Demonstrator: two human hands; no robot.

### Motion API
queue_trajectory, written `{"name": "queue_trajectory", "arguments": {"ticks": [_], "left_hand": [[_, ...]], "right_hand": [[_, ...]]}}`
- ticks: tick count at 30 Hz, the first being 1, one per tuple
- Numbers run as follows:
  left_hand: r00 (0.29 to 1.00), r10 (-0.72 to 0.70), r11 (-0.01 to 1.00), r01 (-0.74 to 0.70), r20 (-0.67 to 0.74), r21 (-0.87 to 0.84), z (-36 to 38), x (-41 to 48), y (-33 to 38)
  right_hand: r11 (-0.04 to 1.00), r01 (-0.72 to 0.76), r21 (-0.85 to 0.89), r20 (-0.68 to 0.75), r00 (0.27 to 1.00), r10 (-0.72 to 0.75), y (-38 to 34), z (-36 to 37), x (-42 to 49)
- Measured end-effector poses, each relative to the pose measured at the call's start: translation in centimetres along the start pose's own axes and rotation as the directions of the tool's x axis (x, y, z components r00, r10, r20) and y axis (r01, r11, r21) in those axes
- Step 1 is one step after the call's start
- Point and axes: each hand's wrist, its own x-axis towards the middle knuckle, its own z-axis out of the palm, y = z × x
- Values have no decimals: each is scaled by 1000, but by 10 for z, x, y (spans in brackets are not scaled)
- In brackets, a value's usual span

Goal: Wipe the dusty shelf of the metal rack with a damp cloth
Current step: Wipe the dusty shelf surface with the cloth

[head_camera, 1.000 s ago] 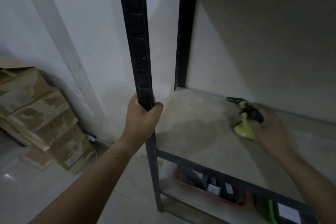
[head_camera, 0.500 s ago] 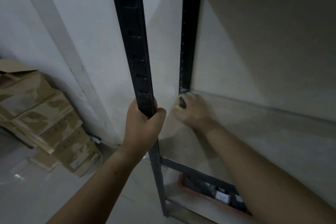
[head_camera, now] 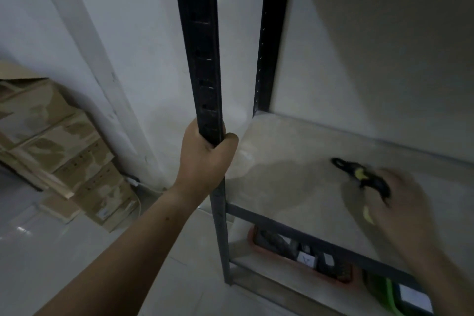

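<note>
The left grip (head_camera: 205,159) and the left forearm (head_camera: 123,246) are bare, only skin from the knuckles down to the lower edge of the view. The forearm is long and rather slim, getting wider toward the elbow side. On its upper face, a bit below the wrist, there is one small dark spot (head_camera: 168,218), like a mole. The right grip (head_camera: 402,202) and the right forearm (head_camera: 451,272) are bare too, but both are blurred, so finer marks on them cannot be told.
</note>
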Motion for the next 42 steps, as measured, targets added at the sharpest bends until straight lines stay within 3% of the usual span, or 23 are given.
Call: {"name": "queue_trajectory", "arguments": {"ticks": [2, 6, 9, 12, 13, 16, 17, 18, 19, 20, 21, 22, 23, 25, 28, 31, 34, 36, 38, 40, 42], "left_hand": [[1000, 7, 1000, -7, 5, 2, -1, 0, 1], [1000, 9, 1000, -9, 7, -8, 0, 0, 0], [1000, 2, 1000, -2, -3, -9, 0, 0, 0], [1000, -2, 1000, 2, -10, -3, 0, 0, 0], [1000, -6, 1000, 6, -14, 0, 0, 0, 0], [1000, -8, 1000, 8, -8, 6, -1, 1, 1], [1000, 3, 1000, -3, -3, -1, -1, 0, 0], [1000, 12, 1000, -12, 0, -5, -1, 0, 0], [1000, 13, 1000, -13, 1, -3, 0, 0, -1], [1000, 12, 1000, -12, 3, 1, 0, 0, -1], [1000, 13, 1000, -13, 4, 6, 1, -1, -1], [1000, 15, 1000, -15, 3, 10, 1, 0, -1], [1000, 15, 1000, -15, -2, 13, 1, 0, -1], [1000, 11, 1000, -11, -16, 14, 1, 0, -1], [1000, 26, 999, -26, -15, 19, 1, 1, -1], [999, 37, 999, -37, -14, 12, 2, 2, 0], [1000, 14, 1000, -14, -7, -9, 2, 1, -1], [1000, 22, 1000, -22, 2, -7, -1, 1, -3], [1000, 21, 1000, -21, 14, -4, -2, 2, -2], [1000, 11, 1000, -11, 16, -7, -1, 2, -2], [1000, 10, 1000, -10, 11, -8, 0, 2, -2]], "right_hand": [[999, 3, -36, 46, 999, -2, 7, 0, -30], [983, 186, 1, 182, 966, -183, -34, 24, -60], [953, 290, 92, 272, 913, -304, -109, 49, -59], [899, 289, 328, 394, 823, -409, -181, 73, -41], [864, 225, 451, 417, 803, -426, -196, 73, -31], [626, -263, 734, 539, 786, -302, -200, 49, 0], [562, -313, 766, 511, 826, -237, -191, 36, 9], [561, -285, 777, 433, 889, -149, -175, 29, 21], [634, -213, 743, 316, 947, -52, -157, 28, 34], [785, -120, 608, 190, 982, 2, -138, 32, 50], [919, -42, 392, 95, 995, 5, -122, 39, 63], [984, 14, 177, 84, 996, -30, -112, 48, 73], [998, 66, 25, 89, 994, -68, -104, 62, 80], [987, 147, -59, 97, 985, -141, -109, 90, 81], [956, 292, 11, 94, 952, -292, -156, 113, 63], [890, 394, 228, 179, 882, -436, -205, 123, 43], [793, 207, 574, 416, 760, -500, -223, 104, 31], [677, 0, 736, 386, 821, -420, -212, 82, 31], [600, -118, 791, 299, 930, -212, -175, 57, 38], [728, -27, 685, 105, 992, -63, -112, 34, 55], [889, -1, 458, -39, 999, 21, -38, 18, 83]]}}
